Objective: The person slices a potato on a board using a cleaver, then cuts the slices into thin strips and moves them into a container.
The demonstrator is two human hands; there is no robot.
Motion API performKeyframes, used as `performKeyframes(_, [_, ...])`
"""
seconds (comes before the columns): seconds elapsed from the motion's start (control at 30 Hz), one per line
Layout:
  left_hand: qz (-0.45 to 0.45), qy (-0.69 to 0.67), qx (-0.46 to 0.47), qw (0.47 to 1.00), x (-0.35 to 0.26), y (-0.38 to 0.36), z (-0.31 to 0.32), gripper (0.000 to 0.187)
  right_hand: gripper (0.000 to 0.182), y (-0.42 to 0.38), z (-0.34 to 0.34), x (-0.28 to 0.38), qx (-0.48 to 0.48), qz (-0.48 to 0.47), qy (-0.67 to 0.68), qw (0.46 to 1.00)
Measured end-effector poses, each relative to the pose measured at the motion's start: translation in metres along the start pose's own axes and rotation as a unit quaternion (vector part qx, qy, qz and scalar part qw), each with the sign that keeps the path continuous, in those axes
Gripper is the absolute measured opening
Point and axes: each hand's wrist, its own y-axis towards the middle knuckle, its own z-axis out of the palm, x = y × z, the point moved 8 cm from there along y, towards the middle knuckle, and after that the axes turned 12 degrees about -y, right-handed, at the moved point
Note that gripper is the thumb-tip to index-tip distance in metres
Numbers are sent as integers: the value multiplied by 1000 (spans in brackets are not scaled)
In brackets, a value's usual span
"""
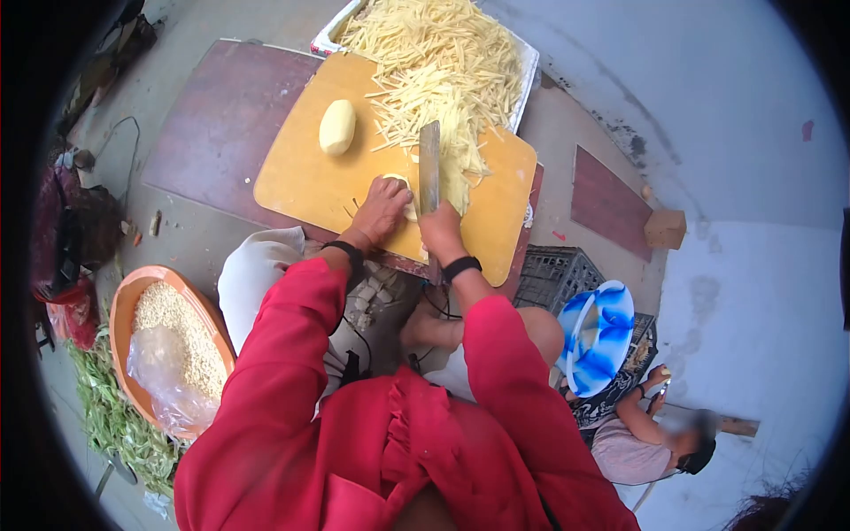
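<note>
My right hand [442, 232] is closed round the handle of a cleaver [429, 164], its blade standing on edge over the yellow cutting board [297, 168]. Just left of the blade, my left hand [383, 209] presses bent fingers on a pale peeled potato piece [409, 211], mostly covered by the fingers. Thin potato strips [456, 177] lie along the blade's right side and run up to a big heap [443, 53] at the board's far end. A whole peeled potato [337, 127] rests on the board at the upper left.
The heap fills a white box [526, 84] beyond the board. A reddish-brown panel [221, 124] lies under the board. An orange tub [124, 354] of pale kernels stands at left, a blue-and-white basin [598, 336] and black crate [556, 279] at right. Another person [633, 447] sits at lower right.
</note>
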Motion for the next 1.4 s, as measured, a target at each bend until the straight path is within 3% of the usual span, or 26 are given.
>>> performKeyframes(0.1, [-10, -7, -4, 1000, -1, -4, -1, 26, 25, -36, -34, 11, 75, 6, -44, 996])
performKeyframes(0.23, [3, -4, -6, 1000, -2, -1, -2, 26, 26, -58, -37, 7, 78, -42, -81, 993])
performKeyframes(0.33, [9, -12, -6, 1000, -4, -2, -3, 26, 27, -64, -29, 0, 121, 17, -50, 991])
performKeyframes(0.43, [2, -15, 1, 1000, -2, -3, -2, 26, 27, -59, -25, -1, 140, 16, -51, 989])
performKeyframes(0.53, [-2, -7, 2, 1000, 0, -2, -1, 25, 27, -54, -31, 10, 60, -97, -112, 987])
performKeyframes(0.73, [-4, 9, 1, 1000, 0, -3, 1, 23, 26, -49, -16, 8, 189, -11, -69, 980])
performKeyframes(0.83, [-5, 4, 5, 1000, 4, 2, -1, 21, 24, -30, 6, -3, -17, -122, -118, 985])
performKeyframes(0.87, [-4, 5, 6, 1000, 5, 0, 1, 21, 23, -25, 12, -3, -31, -121, -115, 985])
performKeyframes(0.97, [-8, 5, 8, 1000, 3, -6, 2, 20, 23, -9, 15, -1, 58, -12, -47, 997])
performKeyframes(1.0, [-5, 7, 7, 1000, 3, -4, 2, 20, 28, -7, 13, -2, 82, -11, -15, 996])
performKeyframes(1.1, [-4, 9, 1, 1000, 2, -3, 1, 19, 24, -20, -16, 7, -58, -96, -115, 987])
performKeyframes(1.2, [-10, 0, 6, 1000, 3, -4, 2, 19, 25, -45, -26, -4, 1, -102, -90, 991])
performKeyframes(1.3, [2, 3, -8, 1000, 0, -3, 0, 16, 22, -74, -33, -3, 96, 6, -38, 995])
performKeyframes(1.4, [7, 4, -17, 1000, 0, -3, 0, 16, 21, -79, -36, 4, 94, -24, -66, 993])
